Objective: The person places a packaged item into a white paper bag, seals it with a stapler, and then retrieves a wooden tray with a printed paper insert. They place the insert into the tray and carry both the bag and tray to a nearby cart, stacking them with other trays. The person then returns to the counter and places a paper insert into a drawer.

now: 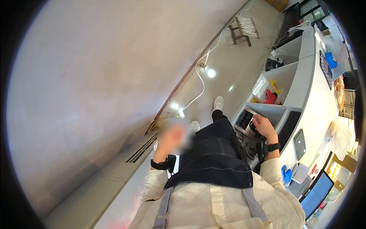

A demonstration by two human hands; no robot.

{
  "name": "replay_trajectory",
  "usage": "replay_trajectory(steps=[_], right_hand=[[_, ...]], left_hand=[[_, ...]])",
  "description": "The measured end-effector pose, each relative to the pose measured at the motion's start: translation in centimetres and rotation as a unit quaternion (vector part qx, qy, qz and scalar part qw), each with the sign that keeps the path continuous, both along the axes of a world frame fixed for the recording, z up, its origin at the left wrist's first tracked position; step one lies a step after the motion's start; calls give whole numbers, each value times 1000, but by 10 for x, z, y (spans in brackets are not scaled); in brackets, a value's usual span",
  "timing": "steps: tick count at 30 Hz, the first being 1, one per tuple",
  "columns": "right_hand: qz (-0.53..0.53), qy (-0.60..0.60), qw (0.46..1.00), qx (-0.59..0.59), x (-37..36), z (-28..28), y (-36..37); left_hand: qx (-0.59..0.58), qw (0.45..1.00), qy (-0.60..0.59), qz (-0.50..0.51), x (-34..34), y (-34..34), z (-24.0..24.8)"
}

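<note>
My left hand [170,140] is raised in front of the black apron [213,152], on its left side. It is smeared by a blur, so neither its fingers nor anything in them can be made out. A black band circles that wrist. On the right, my right hand [264,126] hangs over an open compartment of the white counter [267,108]. Its fingers are curled inward and close together; whatever lies between them is hidden. Right beside those fingers is a dark rounded object [253,129]. A black roll-shaped thing [244,119] and dark cables [249,150] lie in the same compartment.
A neighbouring compartment holds a red tool [270,97] and a yellow one [275,87]. On the counter top are a dark phone [300,144], a tablet [326,69] and a monitor [316,195]. A white cable [202,86] crosses the floor towards a stool [247,27]. The wall stands at left.
</note>
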State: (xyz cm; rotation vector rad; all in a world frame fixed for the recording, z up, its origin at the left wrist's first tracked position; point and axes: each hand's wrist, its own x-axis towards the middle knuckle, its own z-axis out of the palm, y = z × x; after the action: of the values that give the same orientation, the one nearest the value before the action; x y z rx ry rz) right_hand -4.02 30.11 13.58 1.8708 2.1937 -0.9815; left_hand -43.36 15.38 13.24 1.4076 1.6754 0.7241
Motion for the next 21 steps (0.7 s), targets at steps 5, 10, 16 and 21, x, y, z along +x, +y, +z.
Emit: replay_trajectory(steps=[5,10,16,21], right_hand=[[-41,6,999,-25,28,-30,89],[23,22,998,-61,40,-66,232],[270,-22,963,-13,50,-109,400],[328,-48,922,-200,61,-141,507]], left_hand=[[6,1000,-3,-6,14,60,3],[11,994,-8,106,47,111,-10],[-1,968,105,228,114,168,-7],[-24,935,36,351,163,185,4]])
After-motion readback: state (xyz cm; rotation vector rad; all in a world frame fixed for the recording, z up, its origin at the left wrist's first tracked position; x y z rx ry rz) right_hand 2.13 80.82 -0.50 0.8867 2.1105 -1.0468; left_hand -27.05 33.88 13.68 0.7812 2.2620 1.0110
